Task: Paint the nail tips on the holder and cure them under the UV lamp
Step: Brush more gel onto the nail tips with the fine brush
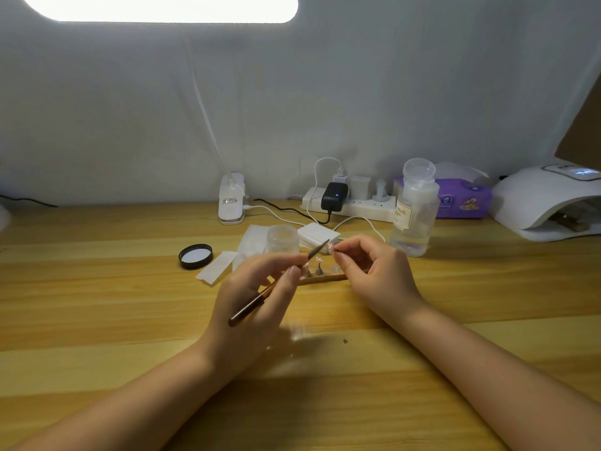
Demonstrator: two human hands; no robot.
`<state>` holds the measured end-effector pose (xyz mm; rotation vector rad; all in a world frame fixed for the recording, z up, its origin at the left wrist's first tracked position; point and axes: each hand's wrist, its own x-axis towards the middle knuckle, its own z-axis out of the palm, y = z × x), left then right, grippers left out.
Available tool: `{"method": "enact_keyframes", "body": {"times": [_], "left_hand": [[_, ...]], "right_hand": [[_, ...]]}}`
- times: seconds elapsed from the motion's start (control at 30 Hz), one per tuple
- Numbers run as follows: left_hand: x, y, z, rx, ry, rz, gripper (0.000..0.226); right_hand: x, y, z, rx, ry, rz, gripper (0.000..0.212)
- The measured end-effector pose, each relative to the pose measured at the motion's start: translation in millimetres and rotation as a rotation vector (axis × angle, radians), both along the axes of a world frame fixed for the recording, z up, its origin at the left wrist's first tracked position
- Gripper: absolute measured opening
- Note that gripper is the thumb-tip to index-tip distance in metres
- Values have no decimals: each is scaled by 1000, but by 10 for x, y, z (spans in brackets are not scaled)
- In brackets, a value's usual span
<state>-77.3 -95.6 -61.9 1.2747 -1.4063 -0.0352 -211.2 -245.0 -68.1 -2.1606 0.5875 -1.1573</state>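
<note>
- Head view, centre of the frame: the left hand (257, 288) has its fingers curled round a dark brush (276, 284), tip raised toward a nail tip (331, 247); the right hand (374, 271) pinches that nail tip between fingertips.
- Just below, the wooden holder (328, 277) lies on the table (97, 288), two pegs upright on it.
- Right edge: the white UV lamp (546, 203); beside the holder, an open jar (283, 239) and its black lid (195, 256).

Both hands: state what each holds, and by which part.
Left hand grips a thin brown brush mid-handle. Right hand pinches a small pinkish nail tip by its stand, fingertips only.
</note>
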Motion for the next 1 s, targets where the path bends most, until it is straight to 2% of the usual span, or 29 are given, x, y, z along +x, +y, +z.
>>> {"method": "enact_keyframes", "body": {"times": [0.3, 0.53, 0.73, 0.83, 1.0], "left_hand": [[29, 0, -27, 14, 38, 25, 26], [53, -7, -25, 48, 152, 53, 29], [46, -25, -33, 58, 152, 75, 24], [47, -35, -39, 65, 139, 77, 17], [47, -30, -41, 63, 123, 65, 25]], "right_hand": [[2, -14, 0, 64, -43, -28, 9], [-2, -27, -10, 80, -48, -29, 15], [19, -73, -55, 59, 34, -71, 5], [37, -104, -83, 49, 85, -126, 7], [48, -148, -71, 5, 321, -210, 11]]}}
